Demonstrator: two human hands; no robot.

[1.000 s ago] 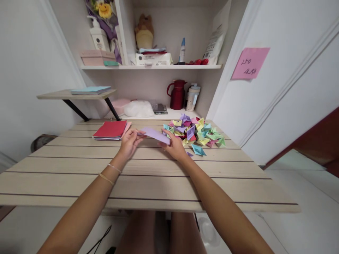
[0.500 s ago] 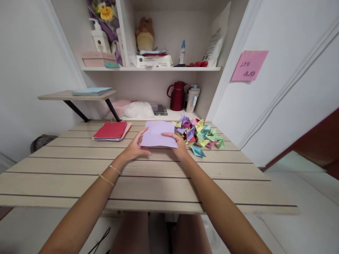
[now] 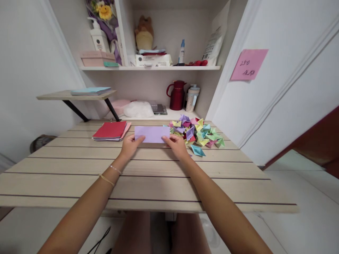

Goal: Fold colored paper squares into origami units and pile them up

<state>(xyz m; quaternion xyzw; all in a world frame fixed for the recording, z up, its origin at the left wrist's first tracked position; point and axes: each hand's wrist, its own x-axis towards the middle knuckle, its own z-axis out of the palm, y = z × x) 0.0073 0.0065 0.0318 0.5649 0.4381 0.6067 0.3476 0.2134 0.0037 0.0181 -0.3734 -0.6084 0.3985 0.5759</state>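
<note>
A purple sheet of paper [image 3: 152, 134], folded into a long flat rectangle, is held up between my two hands above the table. My left hand [image 3: 130, 145] pinches its left end, thumb on the near face. At the right end my right hand [image 3: 177, 144] grips it the same way, with the thumb in front. Just right of that hand lies a heap of small folded paper boats [image 3: 201, 132] in several colours. One blue paper boat [image 3: 197, 150] lies apart at the heap's near side.
A stack of paper with a red sheet on top [image 3: 110, 130] lies on the slatted table [image 3: 148, 190] at the left. Behind it stands a small raised shelf [image 3: 55, 95] bearing blue paper [image 3: 90, 91]. A red jug [image 3: 177, 96] and a cup [image 3: 192, 98] stand at the back.
The purple paper has gone from a wider, loosely bent sheet to a narrow folded strip. My left hand has closed on its left end, and my right hand has shifted to its right end.
</note>
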